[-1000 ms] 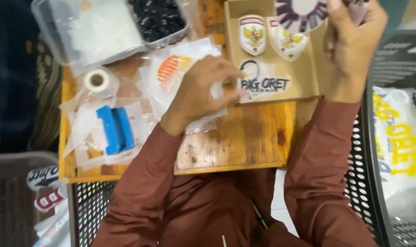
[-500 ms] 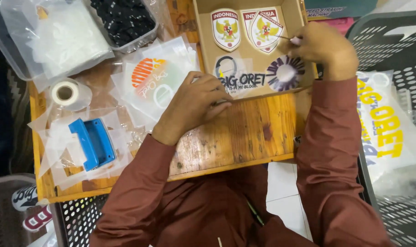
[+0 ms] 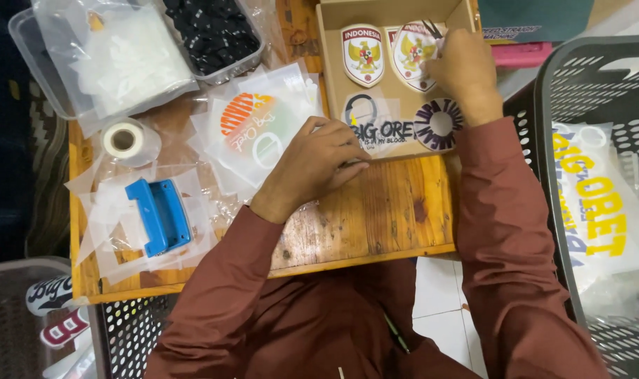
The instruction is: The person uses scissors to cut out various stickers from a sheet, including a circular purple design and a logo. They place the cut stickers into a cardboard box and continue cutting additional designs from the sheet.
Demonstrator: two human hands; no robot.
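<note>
Shifted upward since earlier, right hand [image 3: 463, 74] pinches a thin tool at the shield stickers [image 3: 365, 55] in the cardboard tray [image 3: 331, 84]; left hand [image 3: 319, 165], empty, fingers curled, should press the tray steady on the bench [image 3: 382, 217].

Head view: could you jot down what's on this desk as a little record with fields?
surface: wooden table
left hand: fingers on the near edge of the cardboard tray
right hand: on a shield-shaped patch in the tray, pinching a thin dark tool
also in tray: second shield patch, round purple sticker
left side: blue punch, tape roll
</note>
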